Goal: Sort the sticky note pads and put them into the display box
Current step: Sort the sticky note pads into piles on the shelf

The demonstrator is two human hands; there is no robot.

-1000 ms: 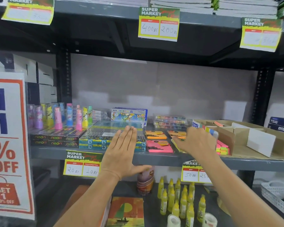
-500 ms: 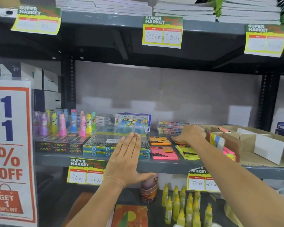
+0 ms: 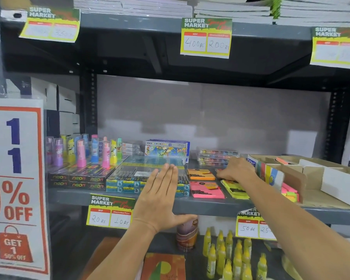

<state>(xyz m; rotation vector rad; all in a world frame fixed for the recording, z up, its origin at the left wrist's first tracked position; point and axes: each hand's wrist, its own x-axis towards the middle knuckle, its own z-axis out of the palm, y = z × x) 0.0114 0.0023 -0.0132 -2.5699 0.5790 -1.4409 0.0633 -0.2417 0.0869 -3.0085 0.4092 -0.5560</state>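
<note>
Shelf (image 3: 210,206): holds your stock | display box (image 3: 311,178): cardboard, at right | left hand (image 3: 160,199): flat, fingers spread, holding nothing, at shelf edge | right hand (image 3: 237,168): fingers down on far pads, grip unclear | sticky note pads: pink (image 3: 207,190), yellow (image 3: 235,189), orange (image 3: 200,174), left of box.

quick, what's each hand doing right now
Left hand: open, flat, holding nothing.
Right hand: fingers curled down at the sticky note pads; cannot tell whether it grips one.

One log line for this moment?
right hand: reaching rear orange pad | left hand: open, idle | display box: part-filled
</note>
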